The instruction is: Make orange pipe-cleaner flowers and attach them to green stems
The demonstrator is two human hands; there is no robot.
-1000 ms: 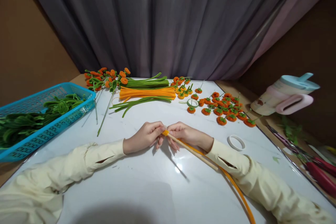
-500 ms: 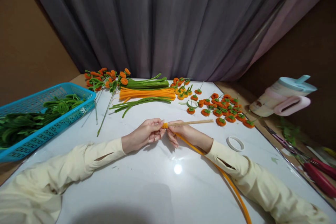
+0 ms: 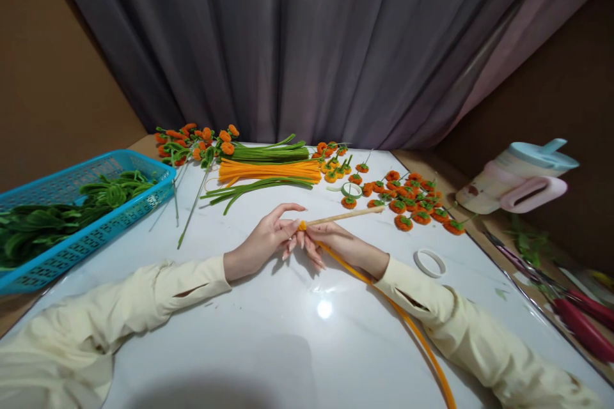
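At the centre, a short coil of orange pipe cleaner (image 3: 302, 225) sits round the left end of a thin wooden stick (image 3: 352, 214). My right hand (image 3: 330, 239) pinches the stick close to the coil, its other fingers hanging loosely below. My left hand (image 3: 263, 236) has its thumb against the coil, with its index finger lifted off above and the remaining fingers curled beneath. The pipe cleaner's long tail (image 3: 412, 319) runs from the coil under my right wrist to the front edge of the picture. The contact behind the coil is partly hidden.
A blue basket (image 3: 139, 204) of green leaves stands left. Behind my hands lie orange pipe cleaners (image 3: 268, 171), green ones (image 3: 268, 153) and finished flowers (image 3: 196, 144). Orange flower heads (image 3: 407, 195), a white tape roll (image 3: 430, 262), a cup (image 3: 513, 176) and red-handled pliers (image 3: 582, 326) are right.
My left index finger has risen off the coil and straightened. The stick's free end has tipped slightly upward and moved a little left. My right hand has hardly moved.
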